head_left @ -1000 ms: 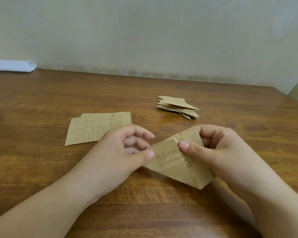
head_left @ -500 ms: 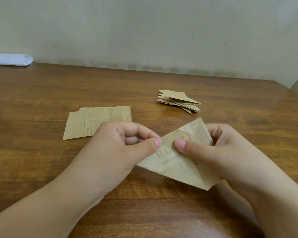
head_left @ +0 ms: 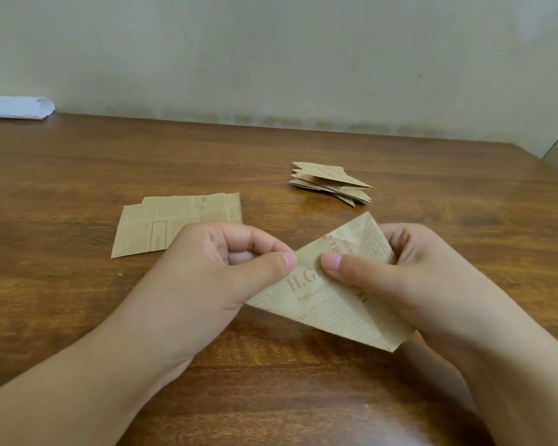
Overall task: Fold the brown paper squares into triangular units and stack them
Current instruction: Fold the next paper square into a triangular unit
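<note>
Grip: left hand and right hand both pinch the half-folded paper, held just above the bench, thumbs close together, probably to set the next crease. Flat squares lie left, finished stack beyond, both within reach
</note>
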`<action>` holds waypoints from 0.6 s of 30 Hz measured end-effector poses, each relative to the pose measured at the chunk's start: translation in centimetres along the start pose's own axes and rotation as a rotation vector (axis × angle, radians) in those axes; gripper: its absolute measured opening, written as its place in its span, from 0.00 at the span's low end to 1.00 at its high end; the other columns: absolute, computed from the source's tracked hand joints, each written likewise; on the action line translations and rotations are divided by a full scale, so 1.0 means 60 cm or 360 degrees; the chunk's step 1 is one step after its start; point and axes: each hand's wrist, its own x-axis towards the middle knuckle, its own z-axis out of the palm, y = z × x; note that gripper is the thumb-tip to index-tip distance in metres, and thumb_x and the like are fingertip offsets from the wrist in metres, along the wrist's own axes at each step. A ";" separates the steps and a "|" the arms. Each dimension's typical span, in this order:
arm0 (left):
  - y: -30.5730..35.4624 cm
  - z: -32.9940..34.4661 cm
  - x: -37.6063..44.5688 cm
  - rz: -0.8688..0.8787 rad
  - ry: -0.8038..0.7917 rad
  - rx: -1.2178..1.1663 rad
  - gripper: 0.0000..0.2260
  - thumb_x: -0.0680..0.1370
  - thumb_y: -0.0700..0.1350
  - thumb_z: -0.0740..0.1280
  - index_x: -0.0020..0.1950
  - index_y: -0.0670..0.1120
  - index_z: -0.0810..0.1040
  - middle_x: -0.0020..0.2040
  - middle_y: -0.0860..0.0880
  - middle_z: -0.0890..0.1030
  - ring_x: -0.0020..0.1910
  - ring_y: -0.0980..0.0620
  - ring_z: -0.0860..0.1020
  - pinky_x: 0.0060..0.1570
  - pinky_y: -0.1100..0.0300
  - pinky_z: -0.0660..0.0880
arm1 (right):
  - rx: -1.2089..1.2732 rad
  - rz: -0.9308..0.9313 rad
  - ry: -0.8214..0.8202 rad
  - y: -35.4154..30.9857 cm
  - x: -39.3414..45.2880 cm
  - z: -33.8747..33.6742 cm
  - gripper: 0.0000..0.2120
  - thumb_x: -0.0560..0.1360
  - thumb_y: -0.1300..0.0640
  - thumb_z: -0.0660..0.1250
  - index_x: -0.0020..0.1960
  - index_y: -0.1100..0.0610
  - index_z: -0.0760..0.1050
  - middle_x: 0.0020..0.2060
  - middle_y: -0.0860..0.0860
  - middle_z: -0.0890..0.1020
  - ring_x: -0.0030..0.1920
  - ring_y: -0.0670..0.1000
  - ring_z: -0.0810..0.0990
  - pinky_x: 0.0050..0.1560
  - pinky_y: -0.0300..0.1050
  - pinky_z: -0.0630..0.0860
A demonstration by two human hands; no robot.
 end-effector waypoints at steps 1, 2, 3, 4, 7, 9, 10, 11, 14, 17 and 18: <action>0.000 0.000 0.000 0.0000 0.0003 0.0002 0.08 0.61 0.46 0.71 0.37 0.45 0.84 0.34 0.43 0.84 0.33 0.51 0.84 0.35 0.64 0.79 | 0.0003 -0.0001 0.0008 0.001 0.000 0.000 0.07 0.63 0.56 0.71 0.39 0.55 0.85 0.36 0.54 0.86 0.35 0.49 0.85 0.31 0.37 0.77; -0.001 0.000 0.000 0.0001 0.0001 -0.0001 0.08 0.61 0.46 0.70 0.37 0.45 0.84 0.34 0.43 0.84 0.33 0.51 0.84 0.35 0.64 0.80 | 0.0000 -0.0002 0.0014 0.001 0.001 0.000 0.07 0.63 0.56 0.71 0.39 0.55 0.85 0.36 0.54 0.86 0.35 0.49 0.85 0.31 0.37 0.77; -0.001 0.001 0.001 0.0004 -0.0001 -0.0004 0.08 0.61 0.46 0.70 0.37 0.45 0.84 0.34 0.44 0.84 0.33 0.51 0.84 0.35 0.64 0.80 | -0.0008 -0.0002 0.0018 0.002 0.001 0.000 0.08 0.63 0.56 0.71 0.40 0.56 0.85 0.36 0.54 0.86 0.35 0.49 0.85 0.31 0.37 0.77; -0.001 0.001 0.001 0.0009 0.0000 -0.0009 0.08 0.61 0.46 0.70 0.37 0.45 0.84 0.34 0.44 0.84 0.33 0.52 0.84 0.35 0.65 0.79 | -0.0018 -0.0002 0.0026 0.002 0.001 0.000 0.08 0.63 0.56 0.71 0.41 0.56 0.85 0.37 0.54 0.86 0.35 0.50 0.85 0.31 0.37 0.77; -0.002 -0.001 0.002 0.0012 -0.0012 -0.0069 0.08 0.60 0.43 0.72 0.38 0.46 0.84 0.36 0.44 0.85 0.35 0.52 0.84 0.33 0.66 0.79 | -0.0020 -0.0036 0.0122 0.001 0.001 -0.002 0.08 0.63 0.55 0.71 0.40 0.56 0.85 0.36 0.54 0.86 0.34 0.49 0.85 0.30 0.37 0.77; -0.001 -0.001 0.002 0.0043 -0.0029 -0.0108 0.09 0.60 0.41 0.72 0.40 0.45 0.84 0.38 0.45 0.85 0.37 0.52 0.84 0.32 0.66 0.79 | 0.0010 -0.0073 0.0206 -0.001 0.000 -0.004 0.07 0.62 0.55 0.71 0.39 0.55 0.85 0.35 0.54 0.86 0.32 0.48 0.84 0.28 0.37 0.76; -0.001 -0.002 0.001 0.0061 -0.0018 -0.0123 0.09 0.61 0.40 0.72 0.40 0.45 0.84 0.38 0.45 0.86 0.37 0.51 0.84 0.32 0.66 0.79 | 0.0037 -0.0091 0.0235 -0.003 -0.001 -0.004 0.07 0.63 0.55 0.71 0.38 0.55 0.85 0.35 0.54 0.86 0.32 0.49 0.84 0.27 0.36 0.76; 0.000 -0.002 0.001 0.0066 0.0000 -0.0150 0.08 0.62 0.40 0.71 0.40 0.44 0.83 0.38 0.44 0.86 0.38 0.51 0.85 0.32 0.66 0.79 | 0.0063 -0.0109 0.0253 -0.004 -0.002 -0.004 0.07 0.63 0.55 0.70 0.37 0.56 0.85 0.35 0.54 0.86 0.32 0.49 0.84 0.27 0.36 0.76; 0.000 -0.005 0.002 0.0029 0.0056 -0.0268 0.07 0.63 0.40 0.70 0.40 0.41 0.83 0.39 0.42 0.85 0.37 0.51 0.84 0.32 0.65 0.80 | 0.0066 -0.0133 0.0278 -0.004 -0.004 -0.001 0.07 0.63 0.55 0.70 0.38 0.56 0.85 0.36 0.54 0.86 0.33 0.49 0.84 0.27 0.37 0.76; 0.001 -0.005 0.003 0.0015 0.0106 -0.0331 0.08 0.63 0.41 0.70 0.40 0.40 0.84 0.39 0.41 0.85 0.35 0.52 0.84 0.32 0.66 0.79 | 0.0097 -0.0127 0.0299 -0.003 -0.003 0.001 0.06 0.64 0.55 0.70 0.37 0.55 0.85 0.36 0.54 0.86 0.32 0.49 0.84 0.27 0.37 0.75; 0.001 -0.005 0.003 0.0019 0.0127 -0.0349 0.08 0.63 0.40 0.70 0.40 0.40 0.84 0.39 0.41 0.85 0.34 0.52 0.83 0.32 0.66 0.79 | 0.0108 -0.0125 0.0305 -0.002 -0.002 0.002 0.06 0.64 0.55 0.70 0.37 0.55 0.85 0.36 0.54 0.86 0.32 0.49 0.84 0.27 0.37 0.75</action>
